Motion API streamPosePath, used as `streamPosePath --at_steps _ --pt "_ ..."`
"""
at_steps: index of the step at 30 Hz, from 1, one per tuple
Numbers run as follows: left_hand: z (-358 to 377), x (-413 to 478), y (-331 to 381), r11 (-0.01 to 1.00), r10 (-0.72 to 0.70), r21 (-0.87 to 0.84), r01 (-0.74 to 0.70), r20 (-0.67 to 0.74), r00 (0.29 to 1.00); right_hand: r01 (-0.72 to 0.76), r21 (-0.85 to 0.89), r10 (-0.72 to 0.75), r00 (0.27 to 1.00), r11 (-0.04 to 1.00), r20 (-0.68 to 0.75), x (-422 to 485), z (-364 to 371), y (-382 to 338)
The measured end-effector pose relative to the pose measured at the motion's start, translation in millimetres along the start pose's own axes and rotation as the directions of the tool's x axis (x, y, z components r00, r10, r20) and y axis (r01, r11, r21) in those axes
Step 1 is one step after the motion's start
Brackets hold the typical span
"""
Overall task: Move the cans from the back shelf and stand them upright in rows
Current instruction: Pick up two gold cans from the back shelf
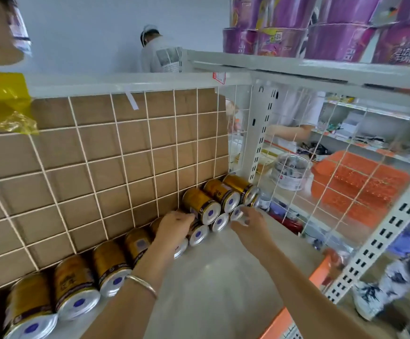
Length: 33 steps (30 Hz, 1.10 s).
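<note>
Several gold cans with silver ends lie on their sides along the back of the shelf, against the wire grid. Near the right corner they are stacked two high, with one gold can point(202, 206) on top. My left hand point(174, 228) rests on a can in the lower row just left of that stack, fingers curled over it. My right hand point(246, 222) reaches to the silver end of a lower can point(237, 213) in the corner, fingers around it. More cans point(75, 287) lie in a row to the left.
The pale shelf floor point(218, 277) lies in front of the cans. A white wire grid with cardboard behind it point(101, 155) backs the shelf. Purple packages point(345, 33) sit on the shelf above. Another person stands behind the rack, and an orange basket point(360, 182) shows through the mesh.
</note>
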<state>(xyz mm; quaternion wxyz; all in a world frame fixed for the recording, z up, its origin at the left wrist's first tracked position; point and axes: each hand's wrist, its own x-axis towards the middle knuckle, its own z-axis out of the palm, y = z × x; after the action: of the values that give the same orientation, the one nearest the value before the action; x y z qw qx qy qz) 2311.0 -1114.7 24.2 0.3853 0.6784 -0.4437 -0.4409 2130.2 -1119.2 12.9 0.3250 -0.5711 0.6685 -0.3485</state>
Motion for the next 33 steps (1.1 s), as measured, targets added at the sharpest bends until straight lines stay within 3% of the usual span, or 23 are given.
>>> streamPosePath --at_steps 2,4,8,11,15,18,23,29,33 --pt "9.3 16.4 12.0 0.991 -0.123 -0.042 0.123 -0.005 0.992 0.025 -0.069 -0.023 1.0 0.997 0.021 26.4 -5.9 0.3" --pt "17.0 30.1 23.6 0.978 -0.205 0.043 0.204 -0.004 0.979 0.014 -0.103 -0.009 0.999 0.995 0.052 51.0 -9.3 -2.2" --pt "30.2 48.7 43.2 0.939 -0.254 0.234 0.253 -0.027 0.967 0.047 -0.259 -0.011 0.991 0.965 0.137 83.3 -11.7 -10.4" --pt "34.6 57.0 46.4 0.923 -0.261 0.286 0.256 -0.023 0.965 0.121 -0.349 -0.043 0.974 0.929 0.223 93.1 -7.7 -13.3" --pt "27.4 58.0 41.9 0.957 -0.283 0.086 0.277 0.067 0.957 0.212 -0.518 -0.097 0.966 0.829 0.24 100.1 -2.9 -15.0" --pt "19.8 62.6 38.7 0.92 -0.372 -0.066 0.387 0.17 0.913 0.267 -0.616 -0.116 0.955 0.741 0.274 105.9 -3.7 -16.5" --pt "27.0 61.3 38.9 0.92 -0.362 -0.111 0.377 0.128 0.923 0.246 -0.377 -0.103 0.927 0.893 0.361 114.9 -14.3 -26.2" --pt "39.1 58.4 33.4 0.892 -0.342 -0.305 0.332 0.023 0.939 0.254 -0.372 -0.107 0.922 0.893 0.371 114.5 -14.0 -27.9" --pt "39.0 50.1 28.0 0.878 -0.287 -0.409 0.25 -0.032 0.957 0.168 -0.185 -0.092 0.929 0.968 0.359 114.7 -13.7 -20.0"
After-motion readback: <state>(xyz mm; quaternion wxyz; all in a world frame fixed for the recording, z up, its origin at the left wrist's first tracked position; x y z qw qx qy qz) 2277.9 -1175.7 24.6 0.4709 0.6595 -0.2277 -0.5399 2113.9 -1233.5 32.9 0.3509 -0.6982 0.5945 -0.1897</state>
